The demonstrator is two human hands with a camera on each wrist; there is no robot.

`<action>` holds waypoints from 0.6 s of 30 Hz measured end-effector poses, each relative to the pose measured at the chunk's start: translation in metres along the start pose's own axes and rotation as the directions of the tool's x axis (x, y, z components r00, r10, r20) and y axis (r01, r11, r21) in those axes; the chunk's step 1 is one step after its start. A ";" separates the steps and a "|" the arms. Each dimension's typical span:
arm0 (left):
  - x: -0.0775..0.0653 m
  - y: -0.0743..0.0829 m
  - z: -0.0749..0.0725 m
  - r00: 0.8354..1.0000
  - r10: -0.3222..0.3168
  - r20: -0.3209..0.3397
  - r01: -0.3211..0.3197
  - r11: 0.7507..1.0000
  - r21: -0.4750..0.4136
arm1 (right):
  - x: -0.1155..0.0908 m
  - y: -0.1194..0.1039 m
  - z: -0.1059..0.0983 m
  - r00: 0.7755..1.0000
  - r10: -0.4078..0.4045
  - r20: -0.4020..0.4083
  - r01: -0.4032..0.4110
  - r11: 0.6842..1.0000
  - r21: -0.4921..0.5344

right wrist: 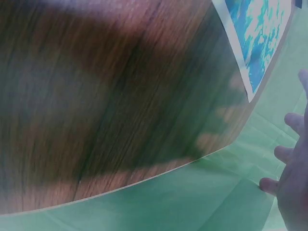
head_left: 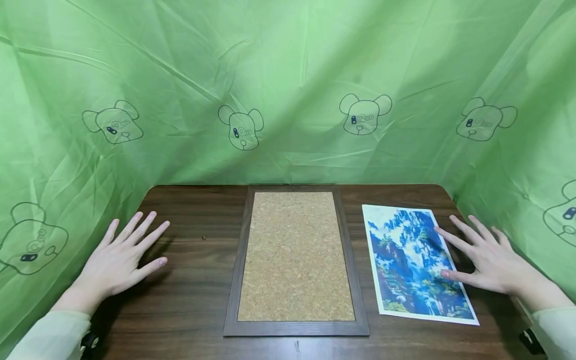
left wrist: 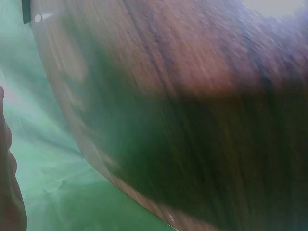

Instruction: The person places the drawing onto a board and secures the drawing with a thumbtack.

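In the head view a cork board (head_left: 297, 260) in a dark wooden frame lies flat on the table. To its right is a white-bordered picture sheet (head_left: 411, 260) of blue mountains and waterfalls. My left hand (head_left: 119, 265), fingers spread, is at the table's left side, holding nothing. My right hand (head_left: 490, 260) also has its fingers spread, with thumb and index fingertip over the sheet's right edge; its shadow suggests it hovers above the table. The right wrist view shows a corner of the sheet (right wrist: 257, 43) and part of that hand (right wrist: 293, 168).
The brown wood-grain table (head_left: 193, 280) has rounded back corners. Green cloth (head_left: 288, 60) with bear-head outlines hangs behind it and along both sides. A small dark spot (head_left: 203, 238) marks the tabletop left of the board.
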State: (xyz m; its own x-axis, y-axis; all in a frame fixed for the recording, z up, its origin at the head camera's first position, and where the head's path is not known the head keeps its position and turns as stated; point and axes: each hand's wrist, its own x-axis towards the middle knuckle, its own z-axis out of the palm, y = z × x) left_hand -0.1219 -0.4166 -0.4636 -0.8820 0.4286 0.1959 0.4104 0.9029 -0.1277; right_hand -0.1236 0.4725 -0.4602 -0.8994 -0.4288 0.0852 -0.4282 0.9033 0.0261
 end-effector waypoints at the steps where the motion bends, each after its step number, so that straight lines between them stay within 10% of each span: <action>1: 0.002 0.001 0.000 1.000 0.000 0.000 0.000 1.000 0.001 | 0.000 0.000 0.000 1.000 0.003 0.000 -0.003 1.000 0.003; 18: 0.052 0.056 0.003 0.998 -0.042 0.051 0.045 0.996 -0.073 | 0.016 -0.019 0.003 0.974 0.176 0.145 -0.208 0.946 0.250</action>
State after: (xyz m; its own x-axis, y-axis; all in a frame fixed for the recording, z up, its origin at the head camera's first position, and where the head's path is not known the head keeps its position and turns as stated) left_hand -0.1453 -0.3441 -0.4634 -0.9089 0.3885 0.1514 0.3860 0.9213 -0.0473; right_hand -0.1304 0.4487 -0.4625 -0.9638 -0.2607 -0.0568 -0.2400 0.9401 -0.2422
